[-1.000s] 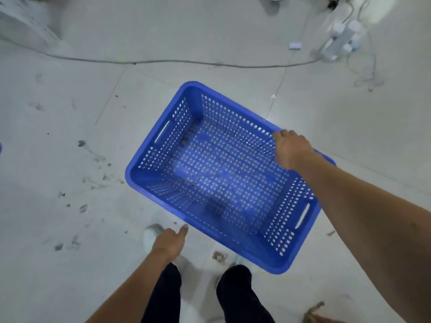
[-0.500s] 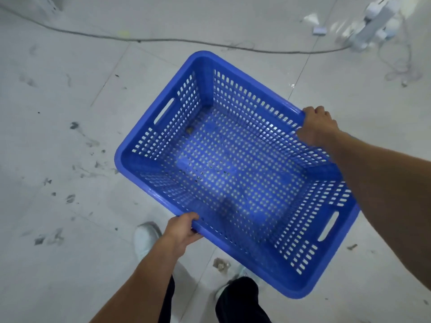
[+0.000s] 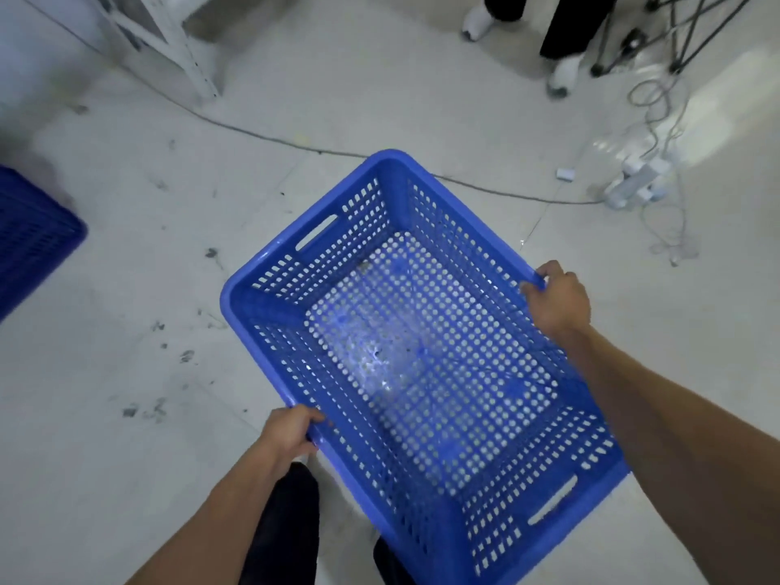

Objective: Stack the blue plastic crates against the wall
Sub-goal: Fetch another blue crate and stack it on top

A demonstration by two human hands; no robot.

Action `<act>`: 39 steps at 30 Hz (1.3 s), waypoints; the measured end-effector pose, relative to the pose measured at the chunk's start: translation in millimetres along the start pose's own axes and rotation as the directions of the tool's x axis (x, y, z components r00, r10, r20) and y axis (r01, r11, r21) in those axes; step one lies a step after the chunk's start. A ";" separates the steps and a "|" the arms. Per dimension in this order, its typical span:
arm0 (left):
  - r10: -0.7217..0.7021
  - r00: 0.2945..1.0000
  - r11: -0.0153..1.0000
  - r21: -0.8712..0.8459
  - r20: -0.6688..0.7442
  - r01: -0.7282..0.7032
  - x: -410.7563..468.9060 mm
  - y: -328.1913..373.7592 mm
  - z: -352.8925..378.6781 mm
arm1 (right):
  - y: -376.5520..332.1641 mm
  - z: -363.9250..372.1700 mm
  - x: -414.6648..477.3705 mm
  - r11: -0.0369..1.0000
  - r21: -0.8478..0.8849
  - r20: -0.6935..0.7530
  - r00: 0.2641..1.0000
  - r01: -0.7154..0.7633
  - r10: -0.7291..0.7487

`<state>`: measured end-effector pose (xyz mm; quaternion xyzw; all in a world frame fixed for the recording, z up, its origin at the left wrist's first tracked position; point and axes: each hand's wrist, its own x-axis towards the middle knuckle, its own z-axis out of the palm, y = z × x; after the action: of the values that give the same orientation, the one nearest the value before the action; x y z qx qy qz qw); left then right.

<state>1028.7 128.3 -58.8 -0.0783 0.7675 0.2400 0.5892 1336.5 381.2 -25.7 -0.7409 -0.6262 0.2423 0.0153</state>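
Both my hands, left hand (image 3: 291,428) and right hand (image 3: 557,301), had now closed their fingers on the blue crate (image 3: 422,365) at frame centre, lifted and swung toward another crate (image 3: 33,234) at left, ready for stacking.

Even, cool, fairly dim light with soft shadows. Glare whitens the floor (image 3: 717,99) at upper right and the crate's bottom (image 3: 380,369). Edges bend and blur; the second crate (image 3: 33,234) at left is smeared.
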 end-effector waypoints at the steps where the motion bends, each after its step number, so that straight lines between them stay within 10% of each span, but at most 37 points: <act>1: 0.017 1.000 1.000 0.007 0.001 -0.017 -17.3 10.5 -14.2 | -18.2 -14.9 -7.0 1.000 0.024 -0.019 1.000 0.016 -0.016; 21: 0.462 0.816 0.869 -0.004 -0.347 -0.494 -306.3 184.4 -425.2 | -541.8 -183.1 -168.3 0.920 0.151 -0.139 0.929 0.363 -0.344; 39: 0.224 0.616 0.774 -0.246 -0.755 -0.584 -333.0 268.8 -660.4 | -980.5 -126.6 -240.2 0.603 0.122 -0.083 0.613 0.788 -0.785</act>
<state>445.5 4.4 454.8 -0.1203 0.8431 0.5021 0.1504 458.2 403.2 487.2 -0.3895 -0.8683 0.2481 0.1810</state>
